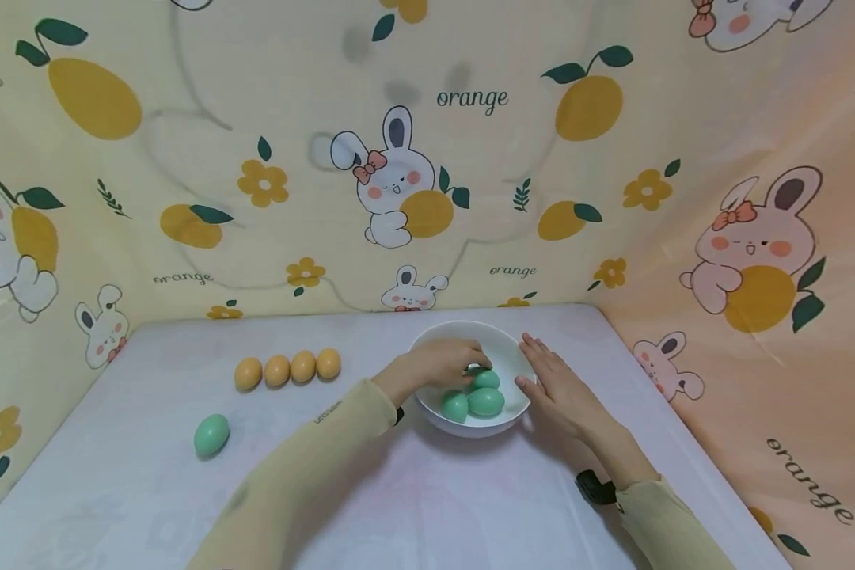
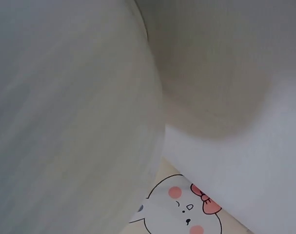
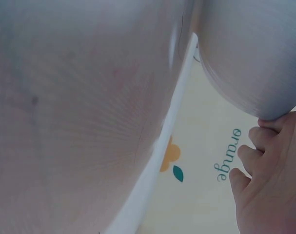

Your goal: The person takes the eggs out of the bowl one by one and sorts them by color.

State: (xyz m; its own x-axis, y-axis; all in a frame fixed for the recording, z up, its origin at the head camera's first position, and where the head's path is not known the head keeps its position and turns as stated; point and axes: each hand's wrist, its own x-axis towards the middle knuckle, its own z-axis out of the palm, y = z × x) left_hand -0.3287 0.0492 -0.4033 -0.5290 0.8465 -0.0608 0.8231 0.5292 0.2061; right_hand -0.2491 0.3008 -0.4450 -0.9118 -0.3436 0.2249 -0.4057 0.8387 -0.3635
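Observation:
A white bowl (image 1: 470,431) stands on the table with several green eggs (image 1: 486,401) in it. My left hand (image 1: 445,362) reaches over the bowl's left side, its fingers curled down around a green egg (image 1: 476,370) that they mostly hide. My right hand (image 1: 559,388) rests against the right rim, fingers straight. From the right wrist, that hand (image 3: 272,170) is seen with fingertips touching the bowl's outer wall (image 3: 255,58). The left wrist view shows pale surfaces close up, no hand.
Several orange-yellow eggs (image 1: 277,370) lie in a row left of the bowl. One more green egg (image 1: 211,435) lies nearer the front left. A white cloth (image 1: 427,507) covers the table, and a printed curtain (image 1: 271,245) hangs behind and at the right.

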